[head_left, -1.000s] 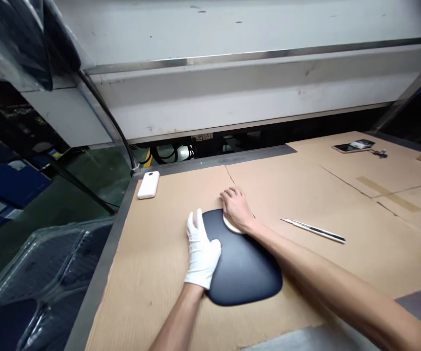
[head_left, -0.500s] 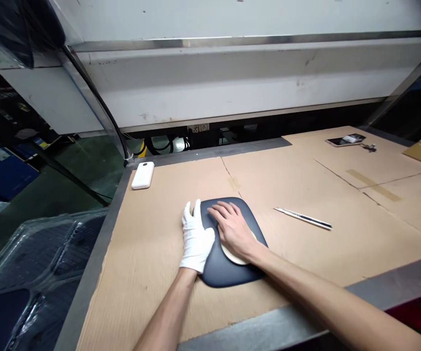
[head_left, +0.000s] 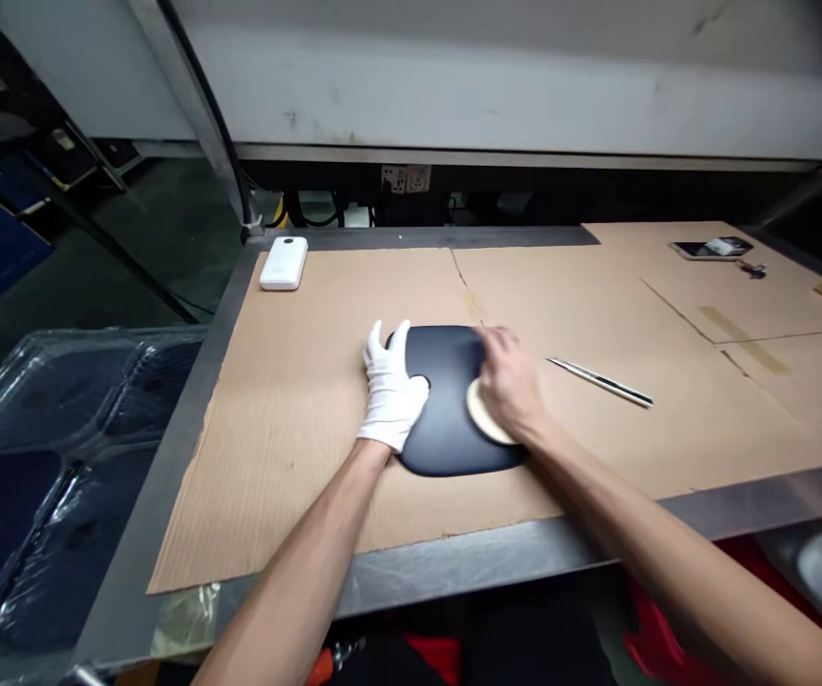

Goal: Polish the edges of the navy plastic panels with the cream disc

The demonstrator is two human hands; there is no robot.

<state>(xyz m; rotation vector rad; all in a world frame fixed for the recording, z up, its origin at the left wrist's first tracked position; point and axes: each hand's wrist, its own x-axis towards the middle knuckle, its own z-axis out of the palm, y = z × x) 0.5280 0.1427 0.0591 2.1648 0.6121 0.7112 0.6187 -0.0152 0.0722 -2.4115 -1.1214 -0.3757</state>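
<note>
A dark, rounded cushion-like pad (head_left: pixel 443 419) lies flat on the cardboard-covered table. My left hand (head_left: pixel 392 395), in a white glove, rests along the pad's left edge with its fingers spread and its thumb over the top surface. Bare and smeared by motion, my right hand (head_left: pixel 514 381) is closed over a round, cream-coloured wiping pad (head_left: pixel 483 414) at the right part of the dark pad. A slim utility knife (head_left: pixel 600 381) lies to the right of my right hand.
A white power-bank-like box (head_left: pixel 284 264) sits at the table's back left. A phone (head_left: pixel 711 249) and small keys (head_left: pixel 753 271) lie at the back right. Plastic-wrapped dark pads (head_left: pixel 74 429) stand left of the table. Cardboard (head_left: pixel 296 381) covers the metal tabletop (head_left: pixel 453 562).
My right hand has slid right across the dark pad with the cream pad. The left hand keeps its place on the left edge. The camera view has tilted down.
</note>
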